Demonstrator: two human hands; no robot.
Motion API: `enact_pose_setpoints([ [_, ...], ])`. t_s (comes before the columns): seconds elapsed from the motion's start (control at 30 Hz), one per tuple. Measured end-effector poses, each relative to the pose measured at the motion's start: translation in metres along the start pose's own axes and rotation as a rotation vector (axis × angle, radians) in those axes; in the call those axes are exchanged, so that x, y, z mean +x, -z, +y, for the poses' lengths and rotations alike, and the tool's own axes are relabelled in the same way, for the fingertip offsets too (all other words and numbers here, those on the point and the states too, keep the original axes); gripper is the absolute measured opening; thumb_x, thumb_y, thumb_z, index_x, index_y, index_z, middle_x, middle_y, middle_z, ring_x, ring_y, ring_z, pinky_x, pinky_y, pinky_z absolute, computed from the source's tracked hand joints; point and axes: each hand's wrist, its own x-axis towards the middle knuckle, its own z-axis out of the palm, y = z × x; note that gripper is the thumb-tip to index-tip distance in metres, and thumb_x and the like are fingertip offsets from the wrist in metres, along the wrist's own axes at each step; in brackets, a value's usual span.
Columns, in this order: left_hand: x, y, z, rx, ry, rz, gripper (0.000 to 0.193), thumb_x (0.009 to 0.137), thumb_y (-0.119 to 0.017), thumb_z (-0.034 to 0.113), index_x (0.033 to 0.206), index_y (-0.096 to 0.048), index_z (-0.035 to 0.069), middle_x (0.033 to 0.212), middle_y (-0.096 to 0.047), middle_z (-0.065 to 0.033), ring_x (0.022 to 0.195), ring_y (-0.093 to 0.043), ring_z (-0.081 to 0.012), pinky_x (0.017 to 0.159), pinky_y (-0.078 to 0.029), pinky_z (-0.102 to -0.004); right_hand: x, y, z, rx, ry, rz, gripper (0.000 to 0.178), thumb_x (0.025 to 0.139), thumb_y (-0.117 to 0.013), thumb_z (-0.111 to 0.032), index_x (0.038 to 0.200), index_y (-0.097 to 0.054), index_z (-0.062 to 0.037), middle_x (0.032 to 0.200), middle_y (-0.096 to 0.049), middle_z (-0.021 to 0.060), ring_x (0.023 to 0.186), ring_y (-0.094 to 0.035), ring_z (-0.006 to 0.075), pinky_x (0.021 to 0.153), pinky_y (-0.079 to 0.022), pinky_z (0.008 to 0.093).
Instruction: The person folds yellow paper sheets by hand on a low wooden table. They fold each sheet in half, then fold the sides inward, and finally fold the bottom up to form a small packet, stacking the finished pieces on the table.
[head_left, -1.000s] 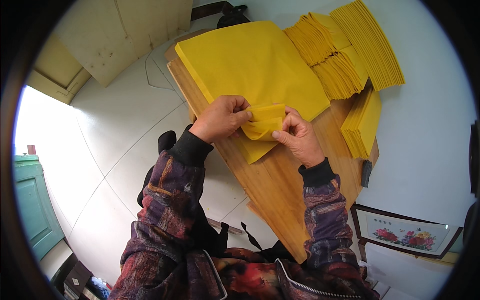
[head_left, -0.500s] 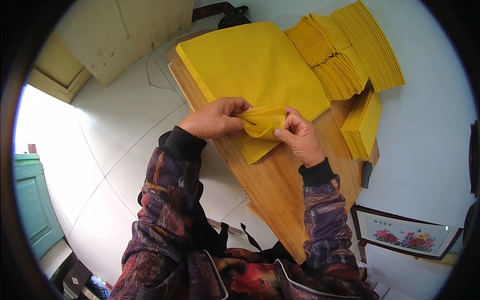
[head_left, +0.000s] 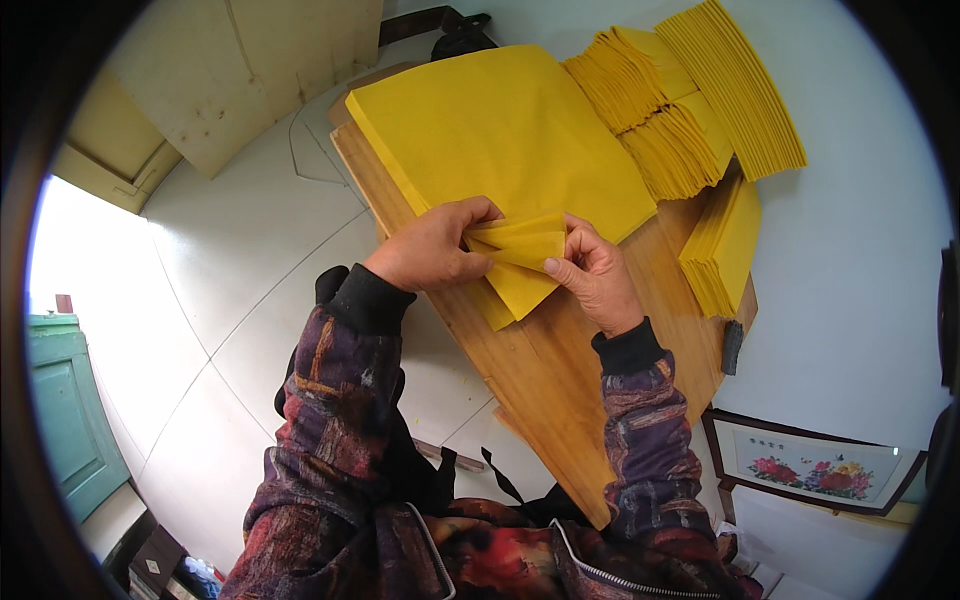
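Between my hands is a partly folded sheet of yellow paper (head_left: 530, 262), with layered folds at its upper edge and a flat part hanging below. My left hand (head_left: 435, 243) grips its left side, fingers curled over the top and thumb in front. At the right end, my right hand (head_left: 597, 272) pinches the folded edge between thumb and fingers. Right behind the hands lies a thick stack of large flat yellow sheets (head_left: 500, 130) on the wooden table (head_left: 555, 375). The sheet overlaps the stack's near edge in view.
Bundles of folded yellow paper (head_left: 640, 150) sit at the table's far right, beside a tall pleated pile (head_left: 735, 85). Another folded pile (head_left: 722, 245) lies nearer. A dark grey block (head_left: 732, 347) is at the right edge. A framed flower picture (head_left: 810, 465) stands lower right.
The sheet's front layer has opened out flatter and hangs lower between my hands. My left thumb has shifted slightly, and both hands keep their grip.
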Motion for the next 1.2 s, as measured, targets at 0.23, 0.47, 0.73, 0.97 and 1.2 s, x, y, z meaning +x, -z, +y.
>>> enact_pose_setpoints([
  [0.23,0.001,-0.002,0.002,0.004,0.081,0.041,0.025,0.082,-0.059,0.008,0.105,-0.057,-0.001,0.089,-0.062,-0.0038,0.076,-0.057,-0.0119,0.070,-0.048,-0.0239,-0.002,0.000,0.002,-0.018,0.033,0.004,0.022,0.083,-0.072,-0.015,0.079,-0.052,-0.0053,0.130,-0.048,0.0081,0.076,-0.044,0.0043,0.068,-0.040,0.0197],
  [0.47,0.001,-0.009,0.001,-0.084,0.164,0.138,0.018,0.088,-0.058,0.018,0.096,-0.060,0.001,0.077,-0.056,0.0006,0.062,-0.051,-0.0073,0.055,-0.045,-0.0221,-0.029,0.007,0.003,-0.211,0.177,0.310,0.020,0.084,-0.066,-0.012,0.102,-0.060,-0.0042,0.119,-0.056,0.0043,0.090,-0.052,0.0077,0.071,-0.043,0.0230],
  [0.73,0.009,-0.010,-0.011,-0.038,0.108,0.202,0.018,0.091,-0.055,0.021,0.085,-0.057,0.005,0.072,-0.052,0.0043,0.059,-0.048,-0.0047,0.048,-0.041,-0.0207,-0.174,0.118,0.065,-0.591,-0.011,0.927,0.014,0.085,-0.063,-0.011,0.098,-0.061,-0.0042,0.088,-0.059,0.0038,0.083,-0.056,0.0133,0.070,-0.045,0.0268],
  [0.97,0.015,-0.012,-0.010,-0.099,0.188,0.220,0.018,0.093,-0.055,0.024,0.087,-0.058,0.007,0.073,-0.054,0.0048,0.060,-0.048,-0.0040,0.048,-0.041,-0.0198,-0.256,0.265,0.100,-1.226,-0.324,1.207,0.030,0.082,-0.066,-0.014,0.108,-0.060,-0.0010,0.104,-0.058,0.0155,0.093,-0.058,0.0286,0.082,-0.048,0.0370],
  [1.2,0.009,-0.014,-0.005,0.016,0.245,0.281,0.020,0.090,-0.058,0.023,0.086,-0.059,0.003,0.070,-0.051,0.0021,0.057,-0.049,-0.0069,0.048,-0.042,-0.0214,-0.246,0.315,0.123,-1.301,-0.380,1.073,0.015,0.078,-0.064,-0.012,0.088,-0.066,-0.0012,0.090,-0.064,0.0182,0.085,-0.060,0.0350,0.078,-0.048,0.0426],
])
